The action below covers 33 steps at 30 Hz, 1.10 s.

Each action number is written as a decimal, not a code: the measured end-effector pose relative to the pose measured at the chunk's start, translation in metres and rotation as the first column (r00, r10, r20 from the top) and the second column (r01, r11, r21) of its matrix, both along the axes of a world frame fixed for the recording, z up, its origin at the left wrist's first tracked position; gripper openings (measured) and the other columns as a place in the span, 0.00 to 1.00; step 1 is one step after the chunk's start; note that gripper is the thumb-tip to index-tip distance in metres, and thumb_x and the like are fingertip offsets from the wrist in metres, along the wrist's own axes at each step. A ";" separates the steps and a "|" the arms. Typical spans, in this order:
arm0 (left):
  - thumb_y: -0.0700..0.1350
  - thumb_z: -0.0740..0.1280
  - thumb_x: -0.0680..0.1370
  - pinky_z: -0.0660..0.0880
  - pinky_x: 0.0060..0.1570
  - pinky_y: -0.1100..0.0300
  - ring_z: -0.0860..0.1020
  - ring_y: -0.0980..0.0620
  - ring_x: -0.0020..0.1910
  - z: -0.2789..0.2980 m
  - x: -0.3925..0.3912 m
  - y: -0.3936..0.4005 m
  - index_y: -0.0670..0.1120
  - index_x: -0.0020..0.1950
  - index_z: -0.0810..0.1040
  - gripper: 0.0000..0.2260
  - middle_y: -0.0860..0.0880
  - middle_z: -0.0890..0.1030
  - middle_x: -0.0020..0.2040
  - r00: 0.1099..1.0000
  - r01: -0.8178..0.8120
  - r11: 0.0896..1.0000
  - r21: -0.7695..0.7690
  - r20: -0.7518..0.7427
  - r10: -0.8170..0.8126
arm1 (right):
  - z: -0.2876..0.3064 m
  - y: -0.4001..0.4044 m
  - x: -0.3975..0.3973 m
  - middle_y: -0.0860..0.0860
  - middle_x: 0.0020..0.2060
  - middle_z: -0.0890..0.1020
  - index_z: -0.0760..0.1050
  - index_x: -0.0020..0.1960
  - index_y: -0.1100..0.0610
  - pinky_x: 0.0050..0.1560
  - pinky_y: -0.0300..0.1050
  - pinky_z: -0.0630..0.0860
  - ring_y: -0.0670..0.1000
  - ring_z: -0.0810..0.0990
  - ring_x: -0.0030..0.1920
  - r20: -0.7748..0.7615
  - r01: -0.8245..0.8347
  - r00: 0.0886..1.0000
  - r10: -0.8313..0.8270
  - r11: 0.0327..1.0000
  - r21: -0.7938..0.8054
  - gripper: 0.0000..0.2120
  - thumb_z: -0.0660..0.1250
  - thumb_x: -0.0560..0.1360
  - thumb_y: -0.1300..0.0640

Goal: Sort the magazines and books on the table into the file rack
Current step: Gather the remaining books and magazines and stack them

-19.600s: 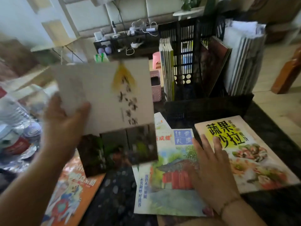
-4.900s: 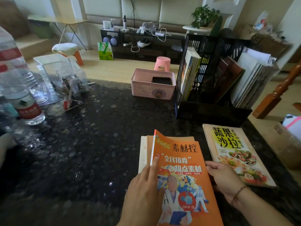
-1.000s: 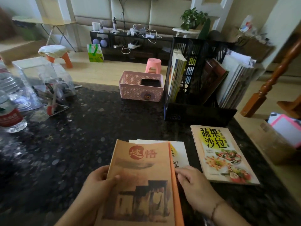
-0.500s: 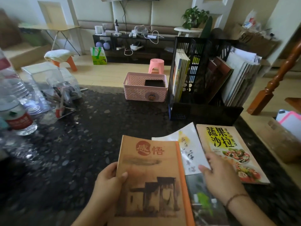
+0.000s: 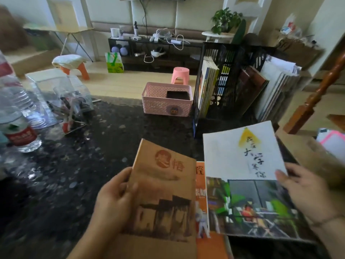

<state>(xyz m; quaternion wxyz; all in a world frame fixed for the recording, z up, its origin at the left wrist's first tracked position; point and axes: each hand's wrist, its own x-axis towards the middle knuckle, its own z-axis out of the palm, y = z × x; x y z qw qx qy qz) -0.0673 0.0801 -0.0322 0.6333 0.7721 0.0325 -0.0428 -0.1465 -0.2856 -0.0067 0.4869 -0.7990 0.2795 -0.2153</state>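
Note:
My left hand (image 5: 114,200) grips the left edge of a brown book (image 5: 164,199) with a red seal and an ink drawing, lifted off the table. My right hand (image 5: 306,191) holds the right edge of a white magazine (image 5: 244,176) with a yellow triangle and a photo, raised above the table. An orange magazine (image 5: 201,208) lies between and beneath them. The black file rack (image 5: 231,94) stands at the back right of the dark stone table (image 5: 78,176), with books and magazines upright in its slots. The salad cookbook is hidden behind the white magazine.
A pink basket (image 5: 166,101) sits left of the rack. Water bottles (image 5: 16,126) and a clear plastic box (image 5: 61,94) of small items crowd the table's left side. A cardboard box (image 5: 306,154) and a wooden banister post (image 5: 317,94) stand to the right.
My right hand has pulled the white magazine out from under the brown book and lifted it to the right, covering the salad cookbook. The orange magazine now shows underneath.

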 end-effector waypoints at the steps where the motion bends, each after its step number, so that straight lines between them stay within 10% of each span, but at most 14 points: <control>1: 0.34 0.64 0.79 0.80 0.30 0.60 0.85 0.52 0.36 0.006 0.005 0.012 0.55 0.56 0.80 0.16 0.49 0.87 0.40 0.998 -0.033 0.992 -0.123 -0.050 0.027 | -0.015 0.006 0.006 0.51 0.37 0.84 0.77 0.46 0.53 0.31 0.24 0.73 0.34 0.79 0.29 -0.073 -0.040 0.997 0.038 0.999 -0.036 0.06 0.67 0.75 0.63; 6: 0.36 0.66 0.70 0.82 0.33 0.55 0.85 0.46 0.38 0.012 0.012 0.030 0.44 0.56 0.82 0.16 0.41 0.86 0.48 0.961 0.015 0.805 -0.593 -0.213 -0.174 | -0.065 0.056 0.016 0.45 0.38 0.85 0.81 0.45 0.57 0.39 0.34 0.76 0.46 0.84 0.41 -0.221 -0.228 0.952 0.214 0.973 -0.038 0.02 0.70 0.74 0.62; 11: 0.36 0.67 0.78 0.77 0.36 0.68 0.83 0.61 0.39 -0.026 -0.001 -0.022 0.52 0.51 0.81 0.11 0.52 0.86 0.47 0.986 0.013 0.998 -0.068 -0.164 -0.024 | -0.074 0.085 0.016 0.45 0.31 0.81 0.80 0.36 0.53 0.33 0.33 0.70 0.45 0.80 0.36 -0.320 -0.274 0.925 0.206 0.944 -0.183 0.11 0.67 0.76 0.53; 17: 0.51 0.67 0.78 0.61 0.72 0.50 0.57 0.47 0.74 -0.041 -0.016 -0.042 0.47 0.76 0.63 0.28 0.49 0.64 0.73 0.996 0.089 0.863 0.497 -0.040 -0.080 | -0.062 0.091 0.016 0.56 0.44 0.83 0.82 0.49 0.56 0.44 0.44 0.77 0.51 0.82 0.45 -0.498 -0.330 0.813 0.301 0.943 0.032 0.27 0.55 0.77 0.37; 20: 0.53 0.69 0.76 0.63 0.70 0.52 0.60 0.49 0.74 -0.037 -0.020 -0.048 0.49 0.79 0.51 0.38 0.49 0.66 0.74 0.986 0.146 0.937 0.316 -0.125 -0.112 | -0.062 0.107 0.013 0.45 0.50 0.72 0.76 0.53 0.41 0.45 0.36 0.71 0.41 0.74 0.48 -0.564 -0.437 0.754 0.336 0.898 -0.049 0.10 0.62 0.76 0.40; 24: 0.45 0.74 0.73 0.78 0.42 0.64 0.77 0.58 0.49 -0.025 -0.011 -0.051 0.48 0.78 0.55 0.39 0.50 0.71 0.71 0.940 -0.006 0.999 -0.033 -0.341 -0.006 | -0.067 0.126 0.008 0.46 0.52 0.66 0.72 0.59 0.45 0.57 0.40 0.69 0.45 0.70 0.52 -0.560 -0.340 0.804 0.201 0.927 -0.156 0.14 0.65 0.75 0.45; 27: 0.43 0.75 0.71 0.82 0.47 0.45 0.83 0.45 0.51 -0.023 0.002 -0.047 0.43 0.73 0.68 0.32 0.43 0.81 0.61 0.864 -0.045 0.971 -0.235 -0.497 -0.080 | -0.065 0.139 0.004 0.47 0.55 0.66 0.71 0.63 0.45 0.64 0.45 0.68 0.48 0.70 0.60 -0.578 -0.292 0.804 0.139 0.939 -0.180 0.18 0.66 0.74 0.46; 29: 0.38 0.73 0.73 0.82 0.48 0.49 0.84 0.48 0.48 -0.021 -0.005 -0.050 0.45 0.59 0.79 0.15 0.47 0.86 0.48 0.890 0.032 0.974 -0.225 -0.438 -0.130 | -0.065 0.140 0.006 0.48 0.60 0.66 0.68 0.66 0.44 0.67 0.47 0.67 0.49 0.68 0.64 -0.606 -0.291 0.786 0.124 0.938 -0.186 0.22 0.67 0.73 0.46; 33: 0.39 0.75 0.68 0.77 0.37 0.67 0.83 0.57 0.43 -0.008 -0.031 -0.056 0.53 0.52 0.78 0.16 0.53 0.85 0.44 0.993 0.078 0.980 -0.184 -0.078 -0.094 | -0.049 0.133 0.005 0.50 0.60 0.69 0.69 0.68 0.50 0.68 0.50 0.65 0.52 0.68 0.65 -0.549 -0.260 0.812 0.199 0.965 -0.034 0.32 0.65 0.70 0.34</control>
